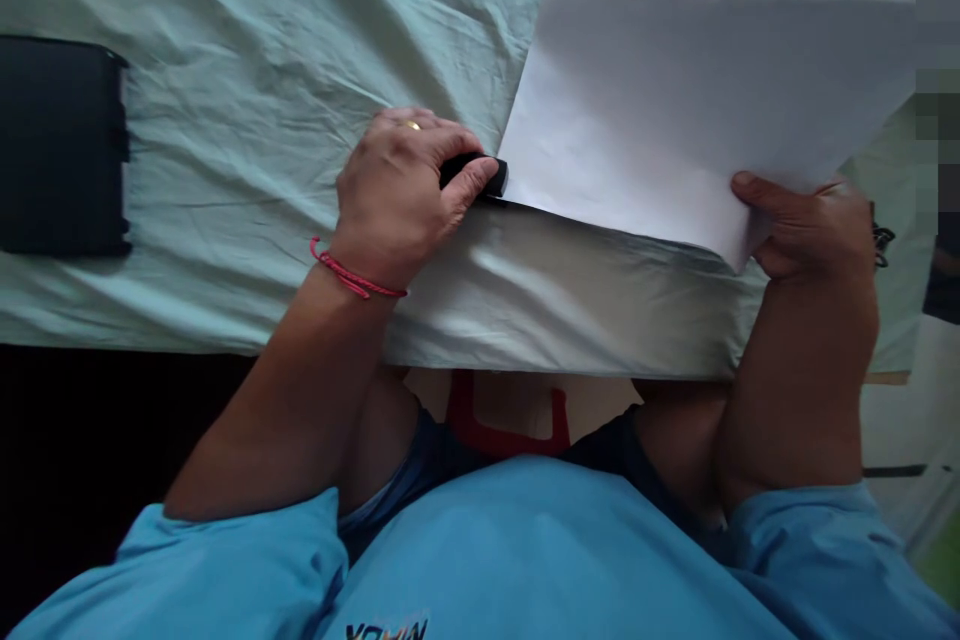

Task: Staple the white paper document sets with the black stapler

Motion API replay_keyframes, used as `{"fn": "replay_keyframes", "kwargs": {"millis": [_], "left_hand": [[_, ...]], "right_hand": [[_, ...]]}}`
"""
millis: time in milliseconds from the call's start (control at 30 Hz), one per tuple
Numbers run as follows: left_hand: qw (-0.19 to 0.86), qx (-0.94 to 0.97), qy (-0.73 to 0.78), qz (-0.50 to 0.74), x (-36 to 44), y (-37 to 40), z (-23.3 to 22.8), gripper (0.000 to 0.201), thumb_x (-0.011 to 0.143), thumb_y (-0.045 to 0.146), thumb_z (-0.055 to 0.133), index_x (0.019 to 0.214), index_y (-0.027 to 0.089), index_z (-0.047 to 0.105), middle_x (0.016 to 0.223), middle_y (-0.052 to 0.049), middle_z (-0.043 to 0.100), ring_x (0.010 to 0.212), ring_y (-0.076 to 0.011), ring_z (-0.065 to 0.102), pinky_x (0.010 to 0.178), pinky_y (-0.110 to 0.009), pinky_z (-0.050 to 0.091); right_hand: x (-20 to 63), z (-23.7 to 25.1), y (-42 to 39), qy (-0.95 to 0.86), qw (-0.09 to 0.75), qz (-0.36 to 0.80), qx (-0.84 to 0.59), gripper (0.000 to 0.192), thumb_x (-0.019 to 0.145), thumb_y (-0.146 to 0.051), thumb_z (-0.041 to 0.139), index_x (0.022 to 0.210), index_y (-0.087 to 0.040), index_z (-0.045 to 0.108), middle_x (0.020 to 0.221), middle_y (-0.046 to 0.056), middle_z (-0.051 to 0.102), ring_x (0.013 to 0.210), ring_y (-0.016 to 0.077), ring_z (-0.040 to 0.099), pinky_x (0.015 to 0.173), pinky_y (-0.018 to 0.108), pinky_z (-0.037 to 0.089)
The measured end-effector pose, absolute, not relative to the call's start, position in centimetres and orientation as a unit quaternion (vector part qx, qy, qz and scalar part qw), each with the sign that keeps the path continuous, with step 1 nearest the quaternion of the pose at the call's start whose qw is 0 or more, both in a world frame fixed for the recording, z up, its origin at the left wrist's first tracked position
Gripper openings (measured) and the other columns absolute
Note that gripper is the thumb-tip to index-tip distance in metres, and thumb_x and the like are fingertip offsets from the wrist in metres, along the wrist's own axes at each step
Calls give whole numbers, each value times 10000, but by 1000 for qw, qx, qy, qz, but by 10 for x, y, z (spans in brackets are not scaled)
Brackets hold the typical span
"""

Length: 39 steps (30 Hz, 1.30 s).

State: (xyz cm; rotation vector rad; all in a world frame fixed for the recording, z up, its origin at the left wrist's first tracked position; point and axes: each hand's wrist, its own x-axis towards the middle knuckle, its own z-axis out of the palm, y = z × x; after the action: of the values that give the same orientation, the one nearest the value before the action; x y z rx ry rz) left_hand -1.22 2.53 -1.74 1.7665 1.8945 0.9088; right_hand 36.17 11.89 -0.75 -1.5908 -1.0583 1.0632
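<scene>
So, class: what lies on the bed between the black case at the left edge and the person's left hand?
In the head view, only bare, wrinkled pale green sheet lies between the black case and the left hand, which grips a small black object at the white paper's corner.

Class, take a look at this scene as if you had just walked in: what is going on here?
A person in a blue shirt sits at a surface covered with a pale green cloth. The left hand grips a small black object pressed at the lower left corner of a stack of white paper. The right hand holds the stack's lower right corner, lifting the sheets off the cloth. A flat black case lies on the cloth to the far left, untouched.
</scene>
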Motion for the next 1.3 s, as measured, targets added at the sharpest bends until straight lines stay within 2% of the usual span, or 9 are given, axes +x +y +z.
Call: {"fn": "replay_keyframes", "kwargs": {"millis": [200,500,567,667,767,833,967,1133,1300], "left_hand": [[260,561,669,411,-12,29,-30,267,818,559,873,893,316,791,1046,-43,823,1342,-414,624,1265,-611,370],[173,599,717,313,-33,23,-8,338,933,567,763,1033,248,816,1055,-81,797,1106,-345,694,1111,-567,482],[132,585,728,333,-38,23,-9,313,869,541,846,1015,267,808,1120,-69,767,1206,-364,662,1170,-574,449],[58,559,718,410,-27,19,-13,518,718,476,998,1133,275,762,1410,-64,640,1447,-386,488,1317,-537,317],[27,596,650,470,5,10,-15,383,951,509,787,1239,268,711,1383,-100,615,1402,-352,527,1288,-557,375],[88,605,624,487,29,5,-18,326,1066,547,586,1223,275,675,1282,-105,650,1184,-297,647,1054,-493,569],[201,541,611,542,54,2,-26,440,1048,689,561,1229,289,598,1225,-103,645,1113,-271,685,823,-381,616],[257,493,583,593,64,-1,-31,491,1024,684,628,1341,316,554,1411,-126,614,1302,-297,675,980,-409,632],[325,458,589,580,76,-4,-51,697,975,716,691,1491,299,478,1501,-177,614,1385,-344,670,1114,-486,604]], "right_hand": [[358,-5,116,-451,459,440,-627,370,533,-259,942,797,-176,698,1056,41,790,955,184,737,955,347,651],[363,15,108,-439,399,431,-680,375,506,-243,945,848,-212,797,1043,31,802,902,181,716,917,350,653],[367,20,106,-438,378,424,-697,371,524,-233,939,876,-216,823,1055,43,801,907,184,714,916,355,656],[373,23,105,-433,377,433,-695,392,489,-224,943,865,-217,831,1084,54,802,929,190,723,912,347,657],[379,21,103,-430,393,445,-680,394,449,-228,955,815,-214,811,1090,58,803,932,191,731,916,347,658],[384,19,102,-432,400,455,-668,379,458,-237,961,799,-211,796,1099,60,802,940,191,736,925,345,657],[394,19,98,-430,395,455,-672,434,439,-244,995,819,-218,787,1103,64,801,962,203,741,962,366,656],[400,23,91,-441,419,451,-654,389,475,-235,992,783,-223,755,1078,30,799,975,183,738,969,346,647],[395,10,80,-401,447,462,-653,368,465,-209,957,760,-210,738,1060,15,800,949,157,735,888,290,639]]}}
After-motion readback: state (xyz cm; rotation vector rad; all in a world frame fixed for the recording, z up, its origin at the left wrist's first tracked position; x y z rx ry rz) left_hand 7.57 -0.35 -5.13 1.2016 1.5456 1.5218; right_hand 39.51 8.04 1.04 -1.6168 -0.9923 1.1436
